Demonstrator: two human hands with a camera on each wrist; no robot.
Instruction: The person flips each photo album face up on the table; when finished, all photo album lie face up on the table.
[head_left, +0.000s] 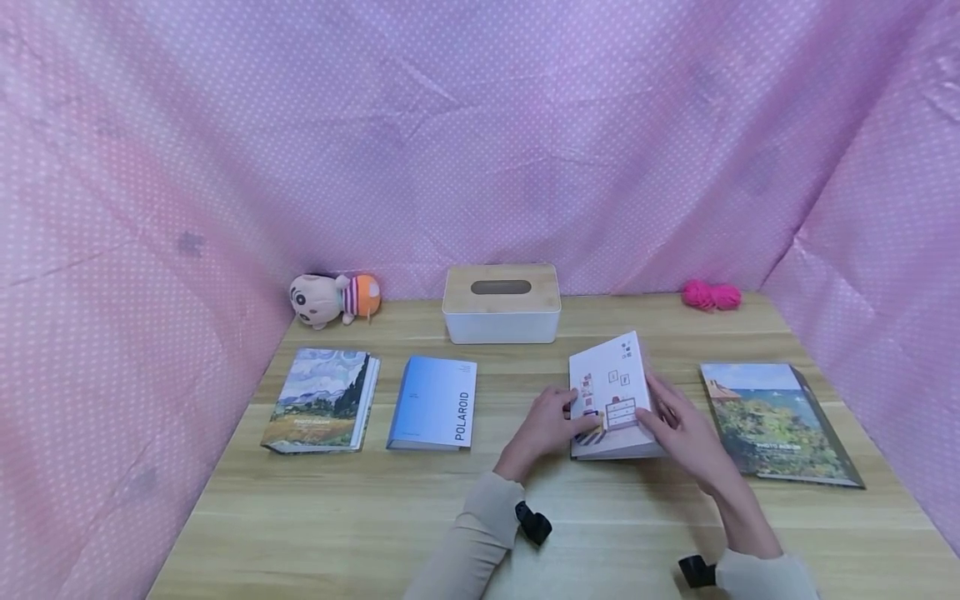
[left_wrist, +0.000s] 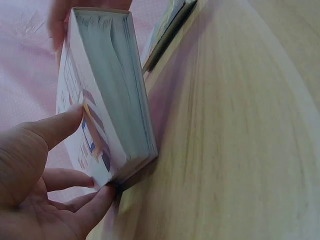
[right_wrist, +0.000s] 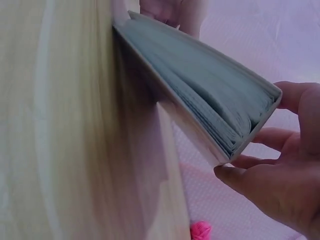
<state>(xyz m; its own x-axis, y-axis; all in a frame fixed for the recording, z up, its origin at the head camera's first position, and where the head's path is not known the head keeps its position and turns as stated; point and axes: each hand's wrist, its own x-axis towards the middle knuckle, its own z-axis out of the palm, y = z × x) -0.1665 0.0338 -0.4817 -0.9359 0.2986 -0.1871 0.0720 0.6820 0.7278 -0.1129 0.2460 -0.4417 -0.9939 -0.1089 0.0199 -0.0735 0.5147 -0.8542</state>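
Note:
A white photo album (head_left: 603,367) with a drawn room scene on its cover is tilted, its spine side raised off the table and its opposite edge low, at the tabletop. My left hand (head_left: 543,425) pinches that low edge, thumb on the cover and fingertips at the rim. Around the spine my right hand (head_left: 692,443) grips the album, thumb on the cover and the other fingers along the spine and underside. The sleeved pages (left_wrist: 115,75) show at the near end in the left wrist view, slightly fanned between the covers.
A landscape-cover album (head_left: 783,425) lies to the right. On the left are a blue POLAROID album (head_left: 435,404) and another painted-cover album (head_left: 318,400). Along the back stand a tissue box (head_left: 502,325), a plush doll (head_left: 318,298) and pink yarn (head_left: 711,295) before a pink curtain (head_left: 480,150).

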